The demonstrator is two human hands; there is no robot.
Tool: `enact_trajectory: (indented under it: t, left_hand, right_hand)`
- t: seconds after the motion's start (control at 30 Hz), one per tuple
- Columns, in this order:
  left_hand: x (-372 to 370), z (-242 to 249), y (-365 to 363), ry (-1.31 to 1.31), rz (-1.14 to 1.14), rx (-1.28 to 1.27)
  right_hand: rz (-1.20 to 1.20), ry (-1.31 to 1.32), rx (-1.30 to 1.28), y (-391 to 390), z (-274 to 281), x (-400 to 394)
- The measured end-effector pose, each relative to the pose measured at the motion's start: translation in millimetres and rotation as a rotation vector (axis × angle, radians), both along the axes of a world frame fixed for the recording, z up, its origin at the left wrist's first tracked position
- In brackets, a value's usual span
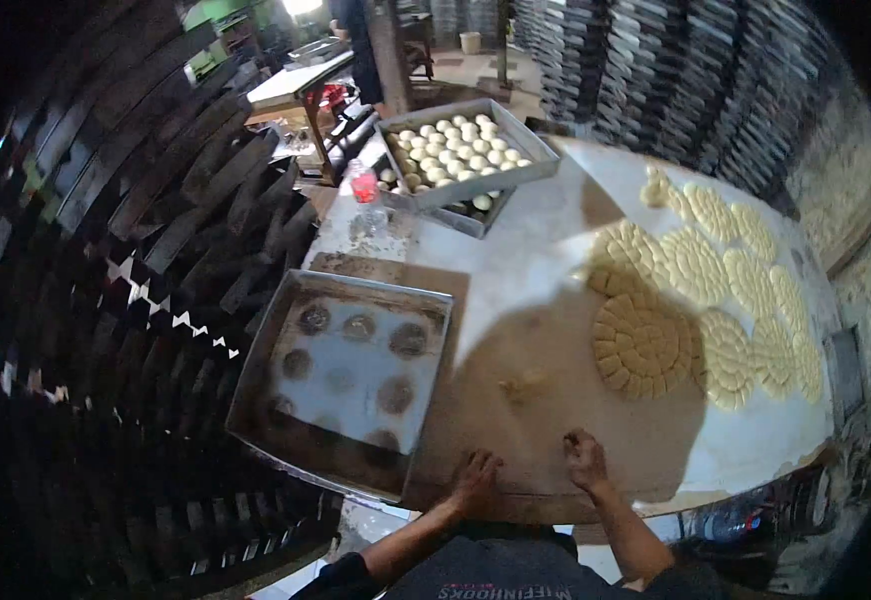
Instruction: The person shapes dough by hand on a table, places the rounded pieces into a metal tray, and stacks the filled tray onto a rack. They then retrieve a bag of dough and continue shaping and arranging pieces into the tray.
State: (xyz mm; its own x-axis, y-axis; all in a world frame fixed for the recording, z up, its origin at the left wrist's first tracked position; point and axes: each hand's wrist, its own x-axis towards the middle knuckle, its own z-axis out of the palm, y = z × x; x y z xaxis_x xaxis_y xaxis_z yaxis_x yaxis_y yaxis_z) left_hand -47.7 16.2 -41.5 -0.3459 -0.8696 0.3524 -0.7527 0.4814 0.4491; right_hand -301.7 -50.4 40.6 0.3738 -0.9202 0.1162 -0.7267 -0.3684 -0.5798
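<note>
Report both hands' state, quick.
Left hand: loosely open, palm down, nothing seen in it.
Right hand: curled closed; whether it holds anything cannot be told.

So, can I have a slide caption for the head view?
Bare left hand and right hand at a pale worktable, between a rectangular metal tray and round clusters of pale-yellow dough pieces.

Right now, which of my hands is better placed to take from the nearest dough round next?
Probably your right: the right hand is nearer the dough round, while the left hand is farther off, toward the metal tray.
</note>
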Motion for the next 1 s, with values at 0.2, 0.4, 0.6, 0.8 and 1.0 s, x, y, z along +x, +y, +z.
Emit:
enact_trajectory:
  t: [0.2,0.4,0.6,0.8,1.0]
  left_hand:
    - [27,120,-18,0.868,-0.034,0.631]
    - [62,112,-28,0.532,-0.118,0.455]
    - [67,159,-34,0.713,-0.4,0.981]
    - [-3,97,-43,0.774,0.51,0.495]
    - [-15,18,40,-0.064,0.337,0.159]
  right_hand:
    - [-0.001,-0.766,0.671,47,-22,98]
    - [0.05,-0.261,0.073,26,64,133]
    - [0.065,0.046,-0.114,-43,34,103]
    - [0.116,0.229,-0.083,-85,-6,77]
    - [0.144,0.092,0.056,-18,-6,-6]
